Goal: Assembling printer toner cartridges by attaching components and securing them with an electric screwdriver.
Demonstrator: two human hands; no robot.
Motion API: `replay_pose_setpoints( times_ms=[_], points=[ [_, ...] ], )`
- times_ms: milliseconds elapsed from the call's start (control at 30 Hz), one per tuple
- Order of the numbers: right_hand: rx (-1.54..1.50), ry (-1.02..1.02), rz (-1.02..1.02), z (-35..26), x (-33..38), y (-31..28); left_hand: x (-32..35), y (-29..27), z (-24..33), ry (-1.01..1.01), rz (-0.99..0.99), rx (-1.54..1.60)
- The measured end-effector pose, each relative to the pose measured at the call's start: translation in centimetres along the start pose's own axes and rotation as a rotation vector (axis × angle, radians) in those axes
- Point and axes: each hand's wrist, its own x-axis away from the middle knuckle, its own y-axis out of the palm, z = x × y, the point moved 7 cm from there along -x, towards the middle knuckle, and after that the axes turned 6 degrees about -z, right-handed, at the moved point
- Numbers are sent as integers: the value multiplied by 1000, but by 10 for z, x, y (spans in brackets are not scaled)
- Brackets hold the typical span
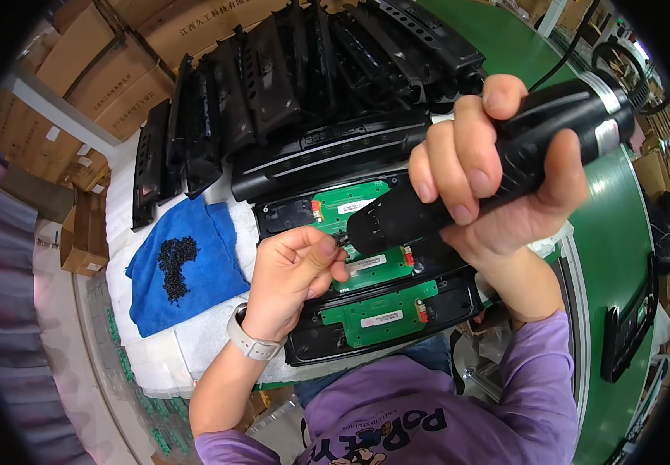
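My right hand [478, 167] is wrapped round a thick black electric screwdriver [408, 221], tilted with its nose down to the left. At that nose my left hand [292, 267] pinches thumb and forefinger together; a tiny dark piece shows at the fingertips, too small to name. Beneath both hands lie black plastic housings fitted with green circuit boards [385, 316], each with a white label and a red connector. The screwdriver and my fingers partly cover the middle board. Left of them, a pile of small black screws [176, 267] rests on a blue cloth [223, 267].
Many long black plastic housings [269, 85] are stacked at the back of the white-covered table [122, 232]. A green surface [594, 256] runs along the right, with another black housing [628, 333] on it. Cardboard boxes [130, 101] stand behind at left. A cable [571, 50] hangs near the screwdriver.
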Motion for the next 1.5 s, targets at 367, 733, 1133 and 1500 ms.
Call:
replay_pose_setpoints(
  times_ms=[367,733,1133,1500],
  points=[
    [317,437,24,25,-2,-12,-7,-10,4,66,4,71],
    [352,453,72,33,-2,-10,-4,-14,4,60,98,-6],
    [462,514,76,41,-1,-3,-6,-9,-3,-17,56,12],
    [150,204,-81,5,-9,-1,-3,-4,9,40,-35,-113]
  ],
)
